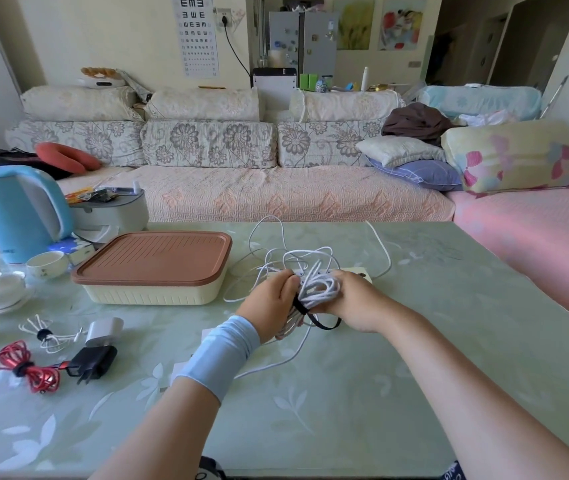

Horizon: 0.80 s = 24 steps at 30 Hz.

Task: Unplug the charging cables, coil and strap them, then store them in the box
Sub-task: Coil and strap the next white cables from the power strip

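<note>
Near left on the pale green floral table [380, 393] there's a red coiled cable [46, 379] and a small white strapped cable [43, 335], so I'd guess two are done. Mid-table, the left hand [269, 303] grips one side of a bunched coil of white charging cable [319, 289] and the right hand [355, 303] holds the other, fingers of both curled round it. A thin black strap [323, 323] wraps the near end, with a loose loop hanging out. My tip: keep the coil pinched and pull that loop snug before letting go, or it'll spring apart. Further left is the cream plastic box with a brown lid [151, 268], lid on. Beyond the hands, loose white cable [276, 252] tangles over a white power strip [359, 270].
</note>
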Tool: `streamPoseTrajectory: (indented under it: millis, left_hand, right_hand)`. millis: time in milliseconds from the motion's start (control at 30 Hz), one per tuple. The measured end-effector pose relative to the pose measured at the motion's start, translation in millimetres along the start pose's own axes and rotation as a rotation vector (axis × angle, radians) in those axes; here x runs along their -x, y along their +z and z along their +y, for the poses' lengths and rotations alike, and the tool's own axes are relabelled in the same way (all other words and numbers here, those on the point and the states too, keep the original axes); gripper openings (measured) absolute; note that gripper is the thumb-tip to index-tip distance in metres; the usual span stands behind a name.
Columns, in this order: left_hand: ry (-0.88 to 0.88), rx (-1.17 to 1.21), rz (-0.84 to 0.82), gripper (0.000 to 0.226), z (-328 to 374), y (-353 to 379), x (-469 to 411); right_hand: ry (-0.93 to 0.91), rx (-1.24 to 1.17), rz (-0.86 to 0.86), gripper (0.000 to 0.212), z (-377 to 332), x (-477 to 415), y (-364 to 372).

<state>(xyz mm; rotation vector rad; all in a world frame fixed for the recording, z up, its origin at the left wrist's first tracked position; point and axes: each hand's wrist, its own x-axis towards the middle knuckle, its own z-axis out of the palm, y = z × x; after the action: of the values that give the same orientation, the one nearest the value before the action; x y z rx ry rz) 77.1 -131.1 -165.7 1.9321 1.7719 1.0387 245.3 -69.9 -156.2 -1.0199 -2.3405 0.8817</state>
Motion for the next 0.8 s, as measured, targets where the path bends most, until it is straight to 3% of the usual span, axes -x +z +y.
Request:
streamPoseTrajectory:
  millis: [67,233,400,500,667,733,800]
  left_hand:
    - [0.032,-0.029,-0.048,0.030,1,-4,3]
    - [0.095,-0.098,-0.075,0.031,0,-9,10]
    - [0.112,-0.212,-0.059,0.033,-6,-14,17]
    - [0.104,-0.264,-0.078,0.033,-10,-13,17]
    - [0.086,-0.207,-0.043,0.029,-5,-5,18]
    - [0.047,-0.193,0.025,0.027,-2,-2,18]
    - [0.011,-0.212,0.076,0.024,0,0,16]
  right_hand:
    - [-0.010,0.128,-0.031,0.004,2,3,-6]
    - [0.067,-0.036,-0.165,0.018,7,5,-9]
    - [0.308,-0.735,-0.269,0.040,0,6,-13]
    - [0.357,-0.574,-0.161,0.041,-3,3,0]
    - [0.359,-0.338,0.060,0.011,-10,-2,10]
    - [0.390,-0.364,0.128,0.016,-12,-4,10]
    - [0.433,-0.376,0.189,0.034,-15,-5,12]
